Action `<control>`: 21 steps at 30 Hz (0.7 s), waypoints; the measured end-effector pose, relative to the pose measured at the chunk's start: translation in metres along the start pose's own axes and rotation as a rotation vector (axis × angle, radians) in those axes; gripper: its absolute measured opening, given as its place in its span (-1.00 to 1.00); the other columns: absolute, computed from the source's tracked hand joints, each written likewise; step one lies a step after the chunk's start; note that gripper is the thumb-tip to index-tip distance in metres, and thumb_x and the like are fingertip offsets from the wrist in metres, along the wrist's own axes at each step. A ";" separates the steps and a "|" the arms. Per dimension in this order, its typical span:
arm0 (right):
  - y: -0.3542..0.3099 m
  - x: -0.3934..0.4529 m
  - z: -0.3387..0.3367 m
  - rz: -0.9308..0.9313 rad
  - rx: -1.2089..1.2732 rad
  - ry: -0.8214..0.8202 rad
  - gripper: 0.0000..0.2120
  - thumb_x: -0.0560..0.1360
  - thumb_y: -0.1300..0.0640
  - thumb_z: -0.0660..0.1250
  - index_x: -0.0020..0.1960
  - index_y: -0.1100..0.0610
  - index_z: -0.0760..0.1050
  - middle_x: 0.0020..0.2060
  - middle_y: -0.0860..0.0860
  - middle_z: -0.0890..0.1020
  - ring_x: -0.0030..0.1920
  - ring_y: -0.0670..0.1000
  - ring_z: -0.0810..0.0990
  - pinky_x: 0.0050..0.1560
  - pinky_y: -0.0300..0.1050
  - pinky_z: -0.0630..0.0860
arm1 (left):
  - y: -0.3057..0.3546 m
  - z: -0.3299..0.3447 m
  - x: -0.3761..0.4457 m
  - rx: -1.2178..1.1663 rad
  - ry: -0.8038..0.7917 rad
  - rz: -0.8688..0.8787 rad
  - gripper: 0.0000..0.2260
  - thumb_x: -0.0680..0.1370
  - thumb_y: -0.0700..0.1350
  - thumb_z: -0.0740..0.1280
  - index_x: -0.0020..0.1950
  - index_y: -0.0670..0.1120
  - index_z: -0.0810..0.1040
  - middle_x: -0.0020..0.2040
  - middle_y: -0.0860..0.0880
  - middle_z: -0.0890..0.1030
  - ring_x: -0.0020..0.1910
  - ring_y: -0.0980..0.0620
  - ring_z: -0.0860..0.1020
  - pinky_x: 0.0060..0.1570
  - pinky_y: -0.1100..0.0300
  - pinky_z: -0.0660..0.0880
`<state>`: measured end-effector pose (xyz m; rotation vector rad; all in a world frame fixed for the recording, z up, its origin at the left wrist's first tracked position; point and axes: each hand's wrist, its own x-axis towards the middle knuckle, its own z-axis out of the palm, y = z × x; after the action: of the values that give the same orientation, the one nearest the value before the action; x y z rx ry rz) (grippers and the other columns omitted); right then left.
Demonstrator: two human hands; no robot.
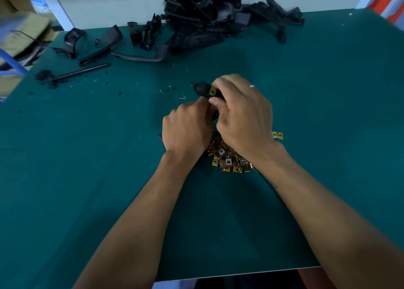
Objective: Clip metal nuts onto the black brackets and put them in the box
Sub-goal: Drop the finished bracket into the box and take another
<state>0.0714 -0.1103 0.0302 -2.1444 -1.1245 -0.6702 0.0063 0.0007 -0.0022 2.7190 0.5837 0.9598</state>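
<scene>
A black bracket (202, 89) is held above the middle of the green table (87, 157). My left hand (188, 129) grips its lower part, most of which is hidden by both hands. My right hand (242, 116) pinches a brass-coloured metal nut (212, 90) against the bracket's edge with thumb and forefinger. A heap of loose metal nuts (229, 157) lies on the table under my right wrist, with two more nuts (277, 135) just to its right.
A big pile of black brackets (218, 15) sits at the table's far edge against the wall. Several single brackets (105, 41) and a black rod (80, 71) lie at the far left. Cardboard boxes (19, 33) stand off the table's left side.
</scene>
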 end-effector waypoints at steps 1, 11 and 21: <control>-0.001 0.000 0.001 -0.004 -0.006 0.008 -0.86 0.60 0.17 0.35 0.10 0.20 0.58 0.05 0.04 0.65 -0.01 0.14 0.61 -0.07 0.03 0.50 | 0.000 0.000 0.000 -0.008 -0.007 -0.006 -0.77 0.57 -0.10 0.27 -0.19 0.02 0.23 -0.39 -0.01 0.35 -0.46 -0.16 0.29 -0.40 0.11 0.22; 0.026 0.005 -0.020 0.097 0.262 0.102 -0.77 0.62 0.16 0.39 0.22 0.26 0.56 0.07 0.10 0.62 0.09 0.11 0.59 0.06 0.08 0.55 | 0.005 -0.013 -0.001 -0.085 -0.015 -0.098 -0.78 0.61 0.11 0.27 0.09 -0.03 0.51 -0.07 -0.06 0.65 -0.16 -0.25 0.58 -0.29 0.00 0.43; 0.043 -0.085 -0.099 1.026 1.066 0.001 -0.73 0.64 -0.02 0.34 0.02 0.20 0.58 -0.18 0.05 0.65 -0.13 -0.01 0.61 -0.13 -0.04 0.51 | 0.146 -0.007 -0.036 -0.931 -0.337 -0.153 -0.76 0.71 -0.10 0.13 -0.08 -0.12 0.49 -0.25 -0.06 0.57 -0.25 -0.02 0.55 -0.24 -0.06 0.47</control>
<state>0.0497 -0.2459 0.0280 -1.4212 -0.1272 0.3591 0.0195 -0.1458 0.0286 1.8915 0.1885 0.5129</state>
